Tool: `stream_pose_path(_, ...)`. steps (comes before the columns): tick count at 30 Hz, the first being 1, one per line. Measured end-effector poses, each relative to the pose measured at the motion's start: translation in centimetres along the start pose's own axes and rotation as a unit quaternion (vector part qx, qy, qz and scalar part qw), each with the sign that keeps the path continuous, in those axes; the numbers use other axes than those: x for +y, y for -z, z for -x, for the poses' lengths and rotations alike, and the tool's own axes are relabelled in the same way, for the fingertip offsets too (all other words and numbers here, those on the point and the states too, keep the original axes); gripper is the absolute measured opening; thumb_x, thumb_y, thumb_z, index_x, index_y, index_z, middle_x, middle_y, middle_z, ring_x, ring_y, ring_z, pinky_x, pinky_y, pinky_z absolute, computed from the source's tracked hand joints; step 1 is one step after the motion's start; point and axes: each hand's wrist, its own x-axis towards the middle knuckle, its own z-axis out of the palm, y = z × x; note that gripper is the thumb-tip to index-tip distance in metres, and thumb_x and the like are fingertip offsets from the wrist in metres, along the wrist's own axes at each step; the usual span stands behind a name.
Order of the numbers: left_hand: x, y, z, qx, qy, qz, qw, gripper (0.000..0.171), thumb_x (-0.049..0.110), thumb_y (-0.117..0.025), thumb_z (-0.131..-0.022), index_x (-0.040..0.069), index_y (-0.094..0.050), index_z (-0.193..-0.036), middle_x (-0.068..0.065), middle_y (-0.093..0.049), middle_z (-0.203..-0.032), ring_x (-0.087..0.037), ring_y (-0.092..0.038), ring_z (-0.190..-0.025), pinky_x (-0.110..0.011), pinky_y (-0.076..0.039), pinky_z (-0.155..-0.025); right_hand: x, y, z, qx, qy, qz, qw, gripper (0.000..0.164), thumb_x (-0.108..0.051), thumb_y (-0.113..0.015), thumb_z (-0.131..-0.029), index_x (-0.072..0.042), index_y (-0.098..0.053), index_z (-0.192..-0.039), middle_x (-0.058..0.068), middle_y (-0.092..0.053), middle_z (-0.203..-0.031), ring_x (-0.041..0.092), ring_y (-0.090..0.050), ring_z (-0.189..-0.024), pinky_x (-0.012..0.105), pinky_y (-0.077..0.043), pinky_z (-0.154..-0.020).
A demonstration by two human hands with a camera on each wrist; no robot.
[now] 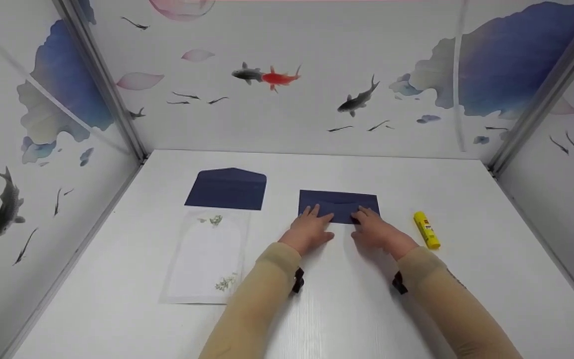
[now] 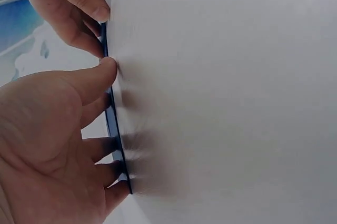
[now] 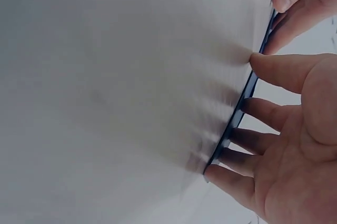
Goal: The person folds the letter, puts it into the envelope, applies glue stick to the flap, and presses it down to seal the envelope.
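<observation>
Here we see a dark blue, oblong envelope toward the far edge of the table, a faint line crossing it; our left hand and right hand, spread, touch it.

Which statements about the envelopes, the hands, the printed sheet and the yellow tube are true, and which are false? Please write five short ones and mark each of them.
1. The left hand and the right hand touch the same envelope. True.
2. A yellow tube lies to the right of both hands. True.
3. The yellow tube is standing upright. False: it lies on its side.
4. The other envelope lies farther from the person than the printed sheet. True.
5. The left hand is resting on the printed sheet. False: its fingers are on the envelope.
</observation>
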Motion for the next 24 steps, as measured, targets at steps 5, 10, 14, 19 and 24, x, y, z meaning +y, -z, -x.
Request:
stream_pose_path(5,0.0,-0.1,-1.1,0.004,0.008,0.002,1.0000,0.060,0.048,-0.051,-0.106,0.030,-0.035,-0.161,-0.011,-0.018,-0.173,-0.033,-0.014,-0.162,-0.047,-0.019,-0.131,0.5,0.3,-0.9,0.005,-0.018,-0.015,1.000,0.063,-0.024,-0.057,-0.105,-0.001,-0.034,-0.158,0.027,-0.015,-0.170,0.047,-0.013,-0.158,0.062,-0.018,-0.127)
stream_pose_path(10,0.0,-0.2,-1.5,0.003,0.007,0.003,1.0000,0.060,0.047,-0.051,-0.106,0.030,-0.034,-0.162,-0.011,-0.016,-0.174,-0.033,-0.012,-0.162,-0.047,-0.018,-0.131,0.9,0.2,-1.2,0.010,-0.015,-0.020,1.000,0.062,-0.024,-0.056,-0.104,0.000,-0.035,-0.158,0.027,-0.015,-0.170,0.047,-0.012,-0.158,0.062,-0.017,-0.127)
stream_pose_path(14,-0.1,-0.5,-1.7,0.003,0.017,0.022,0.9996,0.060,0.048,-0.051,-0.106,0.032,-0.033,-0.162,-0.013,-0.014,-0.174,-0.032,-0.011,-0.162,-0.046,-0.018,-0.131,1.1,0.2,-1.2,0.014,-0.006,-0.014,1.000,0.063,-0.023,-0.056,-0.103,0.002,-0.035,-0.156,0.029,-0.015,-0.169,0.049,-0.013,-0.157,0.062,-0.018,-0.126)
stream_pose_path(19,0.0,-0.6,-1.9,0.012,0.025,0.022,0.9994,0.060,0.048,-0.052,-0.106,0.033,-0.034,-0.161,-0.020,-0.015,-0.172,-0.034,-0.012,-0.161,-0.045,-0.021,-0.130,1.3,0.4,-1.4,0.029,-0.002,-0.032,0.999,0.062,-0.021,-0.059,-0.102,0.002,-0.038,-0.155,0.030,-0.019,-0.168,0.048,-0.017,-0.156,0.061,-0.019,-0.127)
stream_pose_path(24,0.1,-0.6,-2.0,0.019,0.029,0.004,0.9994,0.063,0.050,-0.053,-0.105,0.029,-0.034,-0.162,-0.019,-0.019,-0.171,-0.034,-0.016,-0.161,-0.044,-0.023,-0.130,1.6,0.5,-1.5,0.039,-0.012,-0.059,0.997,0.062,-0.022,-0.060,-0.102,0.001,-0.038,-0.155,0.029,-0.022,-0.167,0.048,-0.019,-0.156,0.062,-0.019,-0.126)
